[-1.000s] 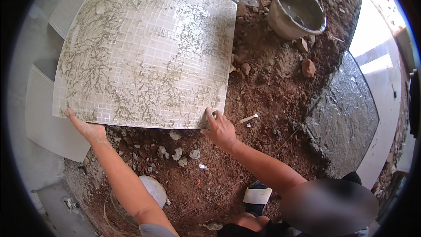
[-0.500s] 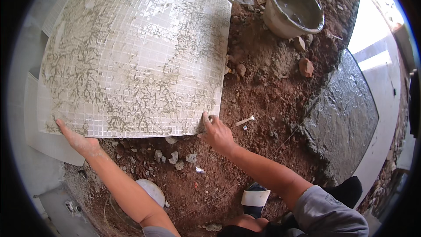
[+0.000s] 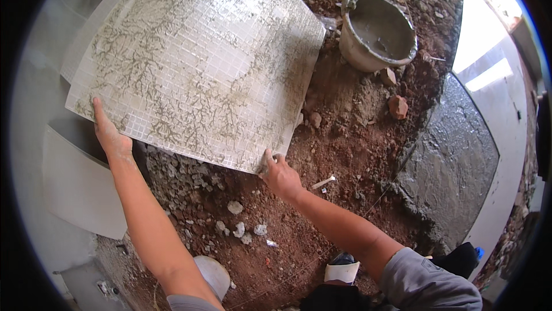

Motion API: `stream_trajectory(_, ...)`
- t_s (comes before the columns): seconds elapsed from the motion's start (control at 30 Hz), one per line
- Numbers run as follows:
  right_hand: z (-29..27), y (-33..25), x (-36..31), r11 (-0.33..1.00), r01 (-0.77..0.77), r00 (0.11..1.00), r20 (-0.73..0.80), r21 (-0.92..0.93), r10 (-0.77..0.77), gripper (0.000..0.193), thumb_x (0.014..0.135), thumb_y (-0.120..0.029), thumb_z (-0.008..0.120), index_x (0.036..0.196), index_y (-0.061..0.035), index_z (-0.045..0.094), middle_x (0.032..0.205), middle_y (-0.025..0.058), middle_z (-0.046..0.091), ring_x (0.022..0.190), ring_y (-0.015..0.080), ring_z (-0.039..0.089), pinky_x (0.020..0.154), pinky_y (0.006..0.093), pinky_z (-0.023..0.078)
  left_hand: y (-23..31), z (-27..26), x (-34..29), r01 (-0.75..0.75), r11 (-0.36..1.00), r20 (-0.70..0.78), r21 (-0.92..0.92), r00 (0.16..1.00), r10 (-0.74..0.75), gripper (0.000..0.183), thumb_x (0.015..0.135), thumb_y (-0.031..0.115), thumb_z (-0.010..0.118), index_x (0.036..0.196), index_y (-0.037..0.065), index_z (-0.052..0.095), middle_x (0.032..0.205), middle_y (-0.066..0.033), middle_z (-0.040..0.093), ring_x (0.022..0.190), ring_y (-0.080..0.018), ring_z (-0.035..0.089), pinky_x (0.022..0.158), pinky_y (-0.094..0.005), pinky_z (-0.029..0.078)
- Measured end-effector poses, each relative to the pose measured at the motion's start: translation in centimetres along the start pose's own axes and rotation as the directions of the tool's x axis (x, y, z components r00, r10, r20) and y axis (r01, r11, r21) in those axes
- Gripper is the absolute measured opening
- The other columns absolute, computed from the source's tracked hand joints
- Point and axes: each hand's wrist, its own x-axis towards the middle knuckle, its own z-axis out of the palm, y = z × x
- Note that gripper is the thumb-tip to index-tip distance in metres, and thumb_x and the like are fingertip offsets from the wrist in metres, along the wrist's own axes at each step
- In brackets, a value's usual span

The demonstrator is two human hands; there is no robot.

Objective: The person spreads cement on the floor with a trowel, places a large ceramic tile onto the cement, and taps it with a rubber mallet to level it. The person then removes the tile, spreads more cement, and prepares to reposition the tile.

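A large tile [image 3: 190,75] fills the upper left, its gridded back streaked with grey-brown cement. Its near edge slants down from left to right. My left hand [image 3: 113,138] grips that edge near the left corner, thumb on the face and the other fingers hidden beneath. At the near right corner my right hand [image 3: 280,176] pinches the edge, with its fingertips on the gridded face and part of its grip hidden.
A bucket [image 3: 376,32] of wet cement stands at the far right on reddish, stony soil [image 3: 339,133]. Wet mortar [image 3: 451,161] is spread beside a laid pale tile [image 3: 506,127]. Another pale tile [image 3: 83,187] leans at the left. A round white container [image 3: 214,276] sits near my left forearm.
The tile has turned, its near left corner swinging up and away with my left hand. My right hand has stayed almost in place at its corner. The view has shifted slightly.
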Motion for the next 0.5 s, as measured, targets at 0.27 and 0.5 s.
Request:
stream_trajectory(0.27,0.1,-0.2,1.3,1.0,-0.003,0.999,0.033,-0.014,0.004,0.076,0.09,-0.027,0.062,0.147,0.0033,0.021,0.12,0.0289,0.047,0.108,0.0398,0.057,0.09,0.0424,0.051,-2.1,-0.8,1.9,0.076,0.997,-0.005,0.017,0.997,-0.076,0.07,0.09,0.041,0.063,0.14,-0.003,0.039,0.138,-0.0137,0.048,0.122,-0.0279,0.051,0.101,-0.0419,0.044)
stream_trajectory(0.5,-0.3,-0.8,2.0,0.998,0.001,0.998,0.067,-0.057,0.002,0.081,0.089,-0.029,0.064,0.147,0.0049,0.017,0.123,0.03,0.043,0.097,0.0374,0.061,0.084,0.0407,0.055,-3.3,-1.5,2.7,0.084,0.996,-0.017,0.028,0.996,-0.083,0.072,0.091,0.044,0.061,0.141,-0.002,0.037,0.141,-0.0131,0.045,0.125,-0.0278,0.048,0.103,-0.0414,0.042)
